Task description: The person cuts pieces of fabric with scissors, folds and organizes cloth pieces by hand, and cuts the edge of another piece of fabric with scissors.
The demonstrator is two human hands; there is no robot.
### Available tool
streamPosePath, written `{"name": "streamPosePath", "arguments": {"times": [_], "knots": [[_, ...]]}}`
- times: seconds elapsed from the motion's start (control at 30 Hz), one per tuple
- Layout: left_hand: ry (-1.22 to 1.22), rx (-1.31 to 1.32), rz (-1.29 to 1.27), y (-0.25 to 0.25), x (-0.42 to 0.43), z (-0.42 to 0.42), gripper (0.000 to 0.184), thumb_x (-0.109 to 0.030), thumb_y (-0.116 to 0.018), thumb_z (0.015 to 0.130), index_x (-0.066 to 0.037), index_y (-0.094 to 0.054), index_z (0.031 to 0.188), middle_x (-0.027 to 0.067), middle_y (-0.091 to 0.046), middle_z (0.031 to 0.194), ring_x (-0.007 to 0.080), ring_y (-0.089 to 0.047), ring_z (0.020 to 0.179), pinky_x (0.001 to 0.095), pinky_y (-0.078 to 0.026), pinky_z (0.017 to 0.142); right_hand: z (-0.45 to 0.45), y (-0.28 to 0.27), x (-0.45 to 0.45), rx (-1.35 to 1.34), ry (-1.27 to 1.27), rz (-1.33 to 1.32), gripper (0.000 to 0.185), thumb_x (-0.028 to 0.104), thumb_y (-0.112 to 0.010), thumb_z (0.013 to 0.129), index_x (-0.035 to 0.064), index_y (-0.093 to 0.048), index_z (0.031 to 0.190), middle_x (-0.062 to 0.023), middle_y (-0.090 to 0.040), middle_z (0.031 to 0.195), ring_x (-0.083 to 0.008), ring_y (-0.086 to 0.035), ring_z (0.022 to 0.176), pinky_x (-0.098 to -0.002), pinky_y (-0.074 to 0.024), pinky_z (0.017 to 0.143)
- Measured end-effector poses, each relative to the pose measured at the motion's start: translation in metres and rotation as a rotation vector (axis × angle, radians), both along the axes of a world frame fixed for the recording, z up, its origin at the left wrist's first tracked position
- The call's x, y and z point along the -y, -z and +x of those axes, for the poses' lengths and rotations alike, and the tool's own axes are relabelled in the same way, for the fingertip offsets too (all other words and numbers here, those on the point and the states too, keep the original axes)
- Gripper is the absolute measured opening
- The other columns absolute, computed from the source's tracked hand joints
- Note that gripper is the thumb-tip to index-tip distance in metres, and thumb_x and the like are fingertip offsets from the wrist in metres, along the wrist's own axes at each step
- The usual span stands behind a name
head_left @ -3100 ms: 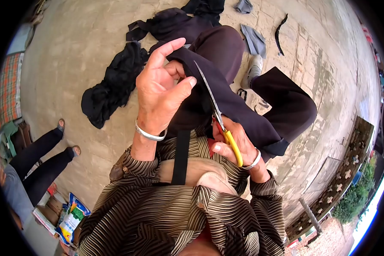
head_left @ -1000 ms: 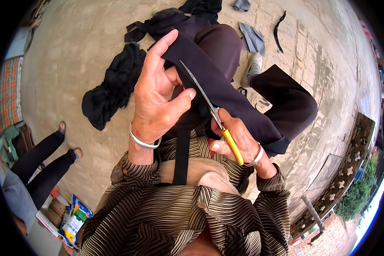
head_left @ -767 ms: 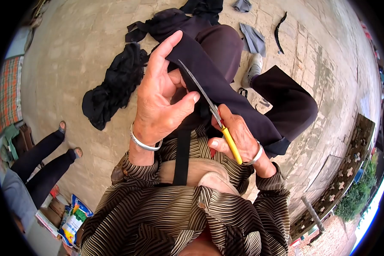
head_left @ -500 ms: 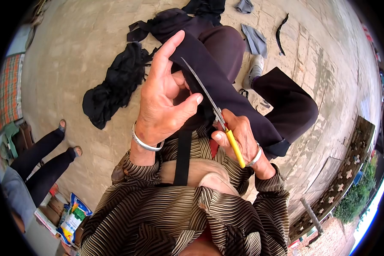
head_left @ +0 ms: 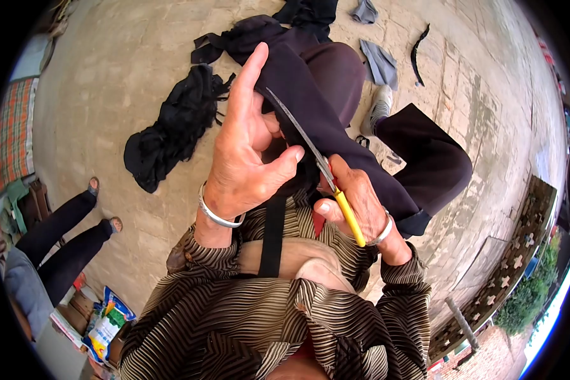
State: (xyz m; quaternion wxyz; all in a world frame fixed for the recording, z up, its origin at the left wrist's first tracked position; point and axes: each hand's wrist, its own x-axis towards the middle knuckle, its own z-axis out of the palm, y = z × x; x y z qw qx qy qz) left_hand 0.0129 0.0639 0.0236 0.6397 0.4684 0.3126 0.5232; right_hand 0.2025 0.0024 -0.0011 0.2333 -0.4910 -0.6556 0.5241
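My right hand (head_left: 359,193) grips scissors (head_left: 343,209) with yellow handles. Their long dark blades point up and left, nearly together, over a dark cloth (head_left: 335,130) spread across my lap and leg. At the cloth's left edge is my left hand (head_left: 244,155). Its index finger is stretched out and its thumb points toward the blades, while the other fingers curl against the cloth edge, partly hidden. A black strap (head_left: 273,237) runs down my front below the hands.
A crumpled black cloth (head_left: 171,126) lies on the paved floor at left. Grey scraps (head_left: 380,63) and a thin black strip (head_left: 417,54) lie beyond my foot. Another person's legs (head_left: 69,253) are at left, near a colourful bag (head_left: 107,326). A patterned low wall (head_left: 500,278) stands at right.
My left hand has shifted slightly right and down. The scissors stay almost where they were, with the tips a little further left.
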Motion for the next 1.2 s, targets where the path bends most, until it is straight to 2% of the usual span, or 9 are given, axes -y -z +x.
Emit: {"name": "streamPosePath", "arguments": {"times": [0.23, 0.3, 0.43, 0.5, 0.53, 0.57, 0.67, 0.87, 1.2], "knots": [[-0.016, 0.018, 0.021, 0.002, -0.002, 0.001, 0.097, 0.010, -0.063, 0.071, 0.003, -0.009, 0.151, 0.0201, -0.036, 0.144, 0.0257, -0.047, 0.126, 0.0362, -0.044, 0.102, 0.000, -0.004, -0.002, 0.110, -0.010, 0.063, 0.061, 0.057, -0.060, 0.087, -0.0013, -0.044, 0.076, -0.0147, -0.046, 0.047, -0.0379, -0.052, 0.048, -0.0382, -0.0403, 0.047], [0.005, 0.013, 0.001, 0.001, -0.003, 0.001, 0.101, 0.017, -0.055, 0.071, -0.005, 0.000, 0.153, 0.0179, -0.042, 0.134, 0.0191, -0.060, 0.103, 0.0301, -0.051, 0.084, -0.001, -0.006, -0.002, 0.080, 0.017, 0.048, 0.061, 0.056, -0.060, 0.087, -0.0011, -0.044, 0.075, -0.0142, -0.047, 0.046, -0.0374, -0.053, 0.048, -0.0379, -0.0404, 0.047], [-0.043, 0.043, -0.025, 0.002, -0.005, -0.005, 0.099, 0.015, -0.055, 0.072, -0.003, 0.000, 0.152, 0.0195, -0.047, 0.130, 0.0159, -0.061, 0.091, 0.0278, -0.051, 0.077, -0.002, -0.006, -0.001, 0.132, 0.019, 0.055, 0.058, 0.053, -0.061, 0.088, -0.0007, -0.045, 0.074, -0.0122, -0.049, 0.045, -0.0359, -0.054, 0.048, -0.0365, -0.0406, 0.047], [-0.088, 0.119, -0.100, 0.004, -0.007, -0.010, 0.093, 0.011, -0.056, 0.076, -0.001, -0.004, 0.152, 0.0198, -0.052, 0.123, 0.0130, -0.060, 0.082, 0.0259, -0.050, 0.070, -0.004, -0.003, 0.000, 0.109, 0.036, 0.052, 0.057, 0.052, -0.060, 0.089, -0.0005, -0.045, 0.075, -0.0112, -0.050, 0.044, -0.0336, -0.055, 0.047, -0.0355, -0.0412, 0.046], [-0.150, 0.111, -0.117, 0.004, -0.007, -0.009, 0.075, 0.006, -0.058, 0.081, 0.004, -0.022, 0.145, 0.0176, -0.057, 0.116, 0.0127, -0.060, 0.080, 0.0250, -0.050, 0.070, -0.006, -0.002, 0.001, 0.089, 0.049, 0.042, 0.056, 0.052, -0.060, 0.089, -0.0002, -0.045, 0.075, -0.0102, -0.050, 0.043, -0.0313, -0.057, 0.045, -0.0345, -0.0418, 0.046], [-0.150, 0.110, -0.116, 0.006, -0.008, -0.009, 0.075, 0.006, -0.058, 0.081, 0.004, -0.022, 0.145, 0.0176, -0.057, 0.116, 0.0127, -0.060, 0.080, 0.0250, -0.050, 0.070, -0.007, -0.003, 0.002, 0.089, 0.049, 0.043, 0.056, 0.052, -0.060, 0.089, -0.0002, -0.045, 0.075, -0.0102, -0.050, 0.043, -0.0313, -0.057, 0.045, -0.0345, -0.0418, 0.046], [-0.262, 0.116, -0.210, 0.007, -0.008, -0.004, 0.036, 0.002, -0.060, 0.086, 0.004, -0.045, 0.118, 0.0123, -0.062, 0.106, 0.0122, -0.059, 0.078, 0.0236, -0.047, 0.069, -0.012, -0.001, 0.003, 0.064, 0.068, -0.009, 0.056, 0.053, -0.059, 0.089, 0.0010, -0.045, 0.074, -0.0068, -0.048, 0.039, -0.0229, -0.059, 0.040, -0.0322, -0.0444, 0.045], [-0.272, 0.012, -0.216, 0.010, -0.008, -0.006, 0.014, -0.001, -0.061, 0.087, 0.005, -0.057, 0.099, 0.0078, -0.064, 0.089, 0.0108, -0.057, 0.072, 0.0233, -0.046, 0.067, -0.015, 0.007, 0.004, 0.057, 0.069, -0.005, 0.057, 0.053, -0.058, 0.090, 0.0008, -0.045, 0.074, -0.0084, -0.047, 0.040, -0.0237, -0.059, 0.040, -0.0320, -0.0433, 0.042], [-0.298, -0.009, -0.208, 0.013, -0.006, -0.008, 0.008, 0.000, -0.061, 0.086, 0.004, -0.058, 0.092, 0.0059, -0.063, 0.084, 0.0101, -0.057, 0.070, 0.0241, -0.047, 0.066, -0.017, 0.011, 0.001, 0.009, 0.048, 0.036, 0.055, 0.050, -0.060, 0.090, -0.0010, -0.045, 0.073, -0.0147, -0.042, 0.044, -0.0332, -0.052, 0.041, -0.0375, -0.0409, 0.044]]}}
